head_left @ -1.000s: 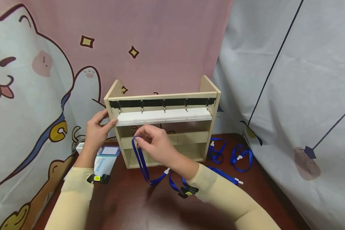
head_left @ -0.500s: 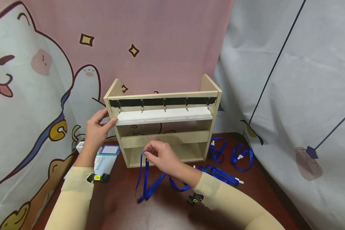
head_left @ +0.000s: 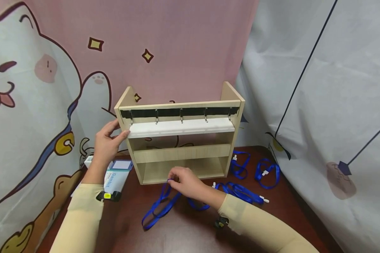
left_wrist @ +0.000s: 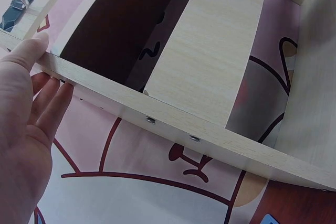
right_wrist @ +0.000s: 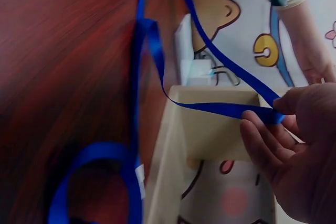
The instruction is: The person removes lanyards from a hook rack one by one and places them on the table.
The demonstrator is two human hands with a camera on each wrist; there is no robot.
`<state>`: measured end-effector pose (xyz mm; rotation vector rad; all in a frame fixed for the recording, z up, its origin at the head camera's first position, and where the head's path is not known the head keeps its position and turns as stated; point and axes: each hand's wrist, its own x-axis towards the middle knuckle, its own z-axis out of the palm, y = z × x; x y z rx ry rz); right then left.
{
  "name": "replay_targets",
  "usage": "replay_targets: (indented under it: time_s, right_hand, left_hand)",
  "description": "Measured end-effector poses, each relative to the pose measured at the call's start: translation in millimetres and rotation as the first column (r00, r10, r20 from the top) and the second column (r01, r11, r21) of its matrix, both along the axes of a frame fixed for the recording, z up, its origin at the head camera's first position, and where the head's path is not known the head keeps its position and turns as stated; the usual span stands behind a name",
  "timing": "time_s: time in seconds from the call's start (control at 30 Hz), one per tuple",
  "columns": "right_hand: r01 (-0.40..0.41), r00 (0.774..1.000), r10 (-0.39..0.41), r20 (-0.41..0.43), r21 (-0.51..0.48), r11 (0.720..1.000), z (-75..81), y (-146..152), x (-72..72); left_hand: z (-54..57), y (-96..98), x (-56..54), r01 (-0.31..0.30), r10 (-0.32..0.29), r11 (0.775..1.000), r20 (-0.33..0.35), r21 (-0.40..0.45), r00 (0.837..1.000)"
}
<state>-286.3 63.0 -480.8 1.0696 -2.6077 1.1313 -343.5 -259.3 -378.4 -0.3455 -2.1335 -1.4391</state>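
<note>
A blue lanyard (right_wrist: 231,109) hangs from my right hand (head_left: 187,182), pinched between thumb and fingers at one end of its loop. Its lower part trails onto the dark red table in the head view. My left hand (head_left: 107,144) grips the left side panel of a light wooden shelf (head_left: 182,152); in the left wrist view the thumb (left_wrist: 32,51) lies over the panel's edge and the fingers are on its outer face. A row of several metal hooks (head_left: 181,119), bare of lanyards, runs along a black strip at the shelf's top front.
More blue lanyards (head_left: 240,192) with white clips lie on the table (head_left: 183,239) right of the shelf, one coiled lanyard (head_left: 267,174) farthest right. A white-and-blue box (head_left: 115,181) and a blue badge holder (head_left: 121,164) sit by the left forearm. Printed curtains stand behind.
My right hand has come down and slightly right from in front of the shelf, lowering the lanyard so its loop spreads toward the table. The left hand stays on the panel.
</note>
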Motion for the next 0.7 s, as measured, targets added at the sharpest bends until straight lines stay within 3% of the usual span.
replay_targets:
  time_s: [0.13,0.5,0.7]
  right_hand:
    - [-0.020,1.000,0.021,-0.006,0.096,0.995,-9.9,5.1,-5.8]
    - [-0.063,0.998,0.068,-0.017,0.227,0.972,-44.8,4.2,-20.3]
    - [-0.124,0.991,0.137,-0.008,0.374,0.919,-50.5,2.3,-19.1]
  left_hand:
    - [0.2,-0.2,0.2,-0.004,0.004,1.000,0.003,-0.003,1.000]
    - [1.2,0.0,1.4,0.016,-0.016,1.000,-0.025,0.007,1.000]
    - [0.5,0.6,1.6,0.003,-0.003,1.000,-0.017,-0.004,1.000]
